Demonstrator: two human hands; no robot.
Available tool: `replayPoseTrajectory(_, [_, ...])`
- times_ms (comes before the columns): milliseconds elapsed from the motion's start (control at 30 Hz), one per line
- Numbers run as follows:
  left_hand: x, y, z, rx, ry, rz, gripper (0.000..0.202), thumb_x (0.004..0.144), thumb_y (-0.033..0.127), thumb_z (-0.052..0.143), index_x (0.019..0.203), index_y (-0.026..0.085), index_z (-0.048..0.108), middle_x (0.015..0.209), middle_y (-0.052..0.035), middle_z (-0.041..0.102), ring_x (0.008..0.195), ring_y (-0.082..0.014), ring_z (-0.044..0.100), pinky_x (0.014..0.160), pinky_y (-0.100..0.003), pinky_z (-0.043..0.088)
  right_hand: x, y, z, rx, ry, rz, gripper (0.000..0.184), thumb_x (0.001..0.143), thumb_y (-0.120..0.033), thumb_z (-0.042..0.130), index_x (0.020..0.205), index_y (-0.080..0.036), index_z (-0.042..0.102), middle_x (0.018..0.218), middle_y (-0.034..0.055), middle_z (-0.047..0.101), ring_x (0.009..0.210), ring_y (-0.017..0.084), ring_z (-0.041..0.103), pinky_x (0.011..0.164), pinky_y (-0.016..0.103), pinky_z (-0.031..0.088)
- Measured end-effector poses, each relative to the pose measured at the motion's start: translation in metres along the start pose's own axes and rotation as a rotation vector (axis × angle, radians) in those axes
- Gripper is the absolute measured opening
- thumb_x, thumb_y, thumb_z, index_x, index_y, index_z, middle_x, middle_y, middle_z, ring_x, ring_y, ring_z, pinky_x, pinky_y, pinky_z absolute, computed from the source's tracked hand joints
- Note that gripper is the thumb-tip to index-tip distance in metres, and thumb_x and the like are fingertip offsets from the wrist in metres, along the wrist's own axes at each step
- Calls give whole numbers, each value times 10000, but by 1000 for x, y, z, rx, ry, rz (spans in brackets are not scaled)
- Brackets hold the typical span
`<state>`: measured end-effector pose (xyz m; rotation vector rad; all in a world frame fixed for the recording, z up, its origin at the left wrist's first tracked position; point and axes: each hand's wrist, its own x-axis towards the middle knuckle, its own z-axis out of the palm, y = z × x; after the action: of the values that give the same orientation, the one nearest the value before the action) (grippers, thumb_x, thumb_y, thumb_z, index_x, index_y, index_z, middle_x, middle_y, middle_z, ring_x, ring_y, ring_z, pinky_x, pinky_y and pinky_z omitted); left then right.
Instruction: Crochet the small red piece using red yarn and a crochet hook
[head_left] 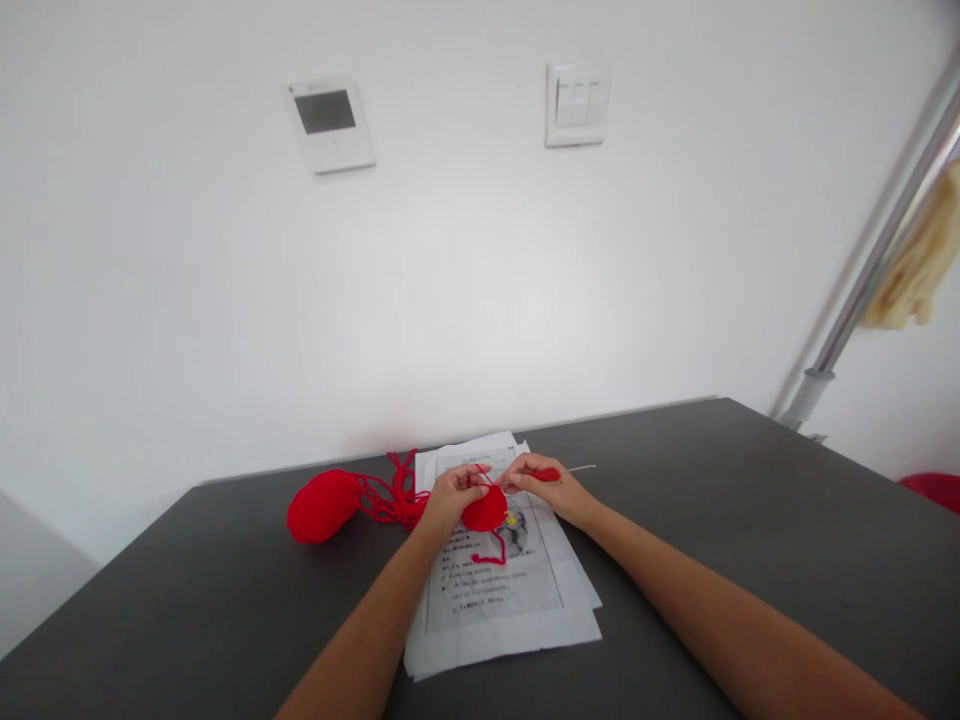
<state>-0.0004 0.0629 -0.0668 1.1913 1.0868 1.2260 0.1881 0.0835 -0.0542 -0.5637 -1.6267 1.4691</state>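
My left hand (456, 492) pinches the edge of a small round piece of red crochet work (485, 510), with red yarn running over its fingers. My right hand (541, 482) grips a crochet hook (551, 475) with a red handle; one thin metal end sticks out to the right and the other points at the crochet piece. A yellow stitch marker (511, 519) hangs at the piece's lower right edge, and a red yarn tail dangles below it. Left of my hands lies a ball of red yarn (324, 506), joined to loose tangled strands (394, 495).
Printed sheets of paper (510, 630) lie under my hands on the dark grey table (675, 480). The table's far edge meets a white wall with a panel (330, 125) and a light switch (577, 105). At right are a metal pole (885, 240), yellowish cloth (919, 255) and a red object (934, 490).
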Motion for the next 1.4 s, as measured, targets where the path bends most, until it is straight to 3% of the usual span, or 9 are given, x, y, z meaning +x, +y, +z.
replayPoseTrajectory(500, [2,-1,0,59,11,57,318,550,149,672,868,135,672,604,37,553,555,-86,493,566,-218,377,-5,-4,4,-497,-2,-138,166,841,-254,516,785,-144,626,721,16,623,685,137,567,641,234,435])
replayPoseTrajectory(700, [-2,2,2,159,28,112,303,582,165,647,885,142,660,628,17,567,575,-113,509,543,-226,384,-7,-7,8,-591,-63,-205,174,863,-232,475,827,-159,628,791,25,633,743,142,577,698,241,444])
replayPoseTrajectory(1067, [-5,-3,3,300,31,235,300,648,118,586,929,180,669,724,-18,604,681,-147,549,638,-251,429,-7,-3,10,-675,-79,-350,125,872,-224,483,833,-193,597,819,32,592,785,152,563,741,269,453])
replayPoseTrajectory(1233, [-2,1,5,161,65,193,351,623,158,645,974,155,641,658,17,571,620,-121,527,599,-238,412,-6,0,10,-704,-64,-386,107,879,-229,480,947,-196,556,936,55,568,901,171,540,812,298,446])
replayPoseTrajectory(1400, [-2,6,8,-76,57,28,449,529,204,743,959,129,638,602,37,578,564,-109,537,578,-237,405,-6,-3,7,-729,-136,-411,138,912,-246,429,944,-191,552,946,57,575,885,158,550,809,284,451])
